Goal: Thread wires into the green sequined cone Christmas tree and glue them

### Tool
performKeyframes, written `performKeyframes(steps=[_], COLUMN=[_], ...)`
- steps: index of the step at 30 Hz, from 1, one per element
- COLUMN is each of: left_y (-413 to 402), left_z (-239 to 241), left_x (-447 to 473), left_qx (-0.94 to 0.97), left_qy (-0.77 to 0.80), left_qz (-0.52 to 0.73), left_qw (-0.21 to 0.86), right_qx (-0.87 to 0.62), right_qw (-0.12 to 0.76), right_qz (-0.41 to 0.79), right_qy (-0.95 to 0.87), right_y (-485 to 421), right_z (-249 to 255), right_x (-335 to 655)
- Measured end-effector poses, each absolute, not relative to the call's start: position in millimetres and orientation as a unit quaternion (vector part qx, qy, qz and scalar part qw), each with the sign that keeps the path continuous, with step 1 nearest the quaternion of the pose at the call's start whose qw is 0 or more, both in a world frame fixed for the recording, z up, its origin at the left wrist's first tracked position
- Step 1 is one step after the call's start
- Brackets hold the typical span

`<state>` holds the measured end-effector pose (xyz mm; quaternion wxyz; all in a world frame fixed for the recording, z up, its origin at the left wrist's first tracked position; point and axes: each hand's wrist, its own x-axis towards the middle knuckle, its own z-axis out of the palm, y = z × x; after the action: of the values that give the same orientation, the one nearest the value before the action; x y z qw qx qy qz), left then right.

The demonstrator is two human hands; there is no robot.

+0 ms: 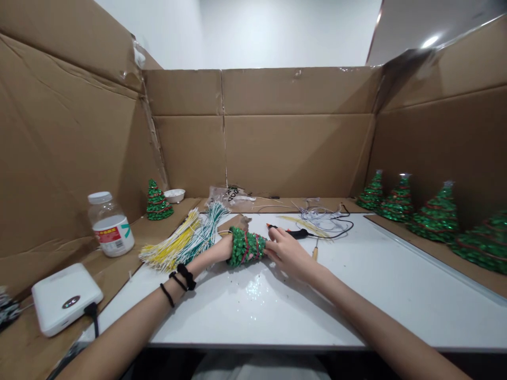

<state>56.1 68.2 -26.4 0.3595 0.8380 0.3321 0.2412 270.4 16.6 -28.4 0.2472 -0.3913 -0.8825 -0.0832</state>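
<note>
A small green glittery Christmas tree (246, 248) with a red garland lies on its side over the white tabletop. My left hand (225, 248) holds it from the base end; its fingers are hidden by the tree. At the narrow end, the bent fingers of my right hand (287, 250) close on the tip. Just behind my right hand is a black glue gun (298, 233) with an orange nozzle. A tool with a wooden handle (315, 253) lies beside that hand. Bundles of yellow-tipped stems (174, 244) and green-tipped stems (206, 232) rest left of the tree.
Several finished trees (433, 214) stand along the right; another tree (157, 201) is at back left near a white bowl (175, 196). A plastic jar (111, 227) and a white device (66, 298) with a cable sit left. Cardboard walls (297, 153) enclose the white table (380, 279).
</note>
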Motion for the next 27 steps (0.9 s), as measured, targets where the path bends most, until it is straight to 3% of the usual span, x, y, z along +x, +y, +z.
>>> performKeyframes(steps=[6, 11, 18, 27], left_y=[63, 66, 73, 73], left_z=[-24, -26, -26, -26], left_x=[63, 58, 51, 50], left_qx=[0.820, 0.829, 0.856, 0.873], left_qy=[0.332, 0.327, 0.308, 0.321], left_qz=[0.281, 0.279, 0.238, 0.202], left_qw=[0.373, 0.356, 0.340, 0.308], right_qx=[-0.363, -0.361, -0.423, -0.497], right_qw=[0.316, 0.326, 0.319, 0.248], right_qz=[0.102, 0.151, 0.095, 0.010], right_qy=[-0.871, -0.861, -0.843, -0.832], right_y=[22, 24, 19, 11], right_z=[-33, -34, -40, -39], right_x=[276, 279, 271, 255])
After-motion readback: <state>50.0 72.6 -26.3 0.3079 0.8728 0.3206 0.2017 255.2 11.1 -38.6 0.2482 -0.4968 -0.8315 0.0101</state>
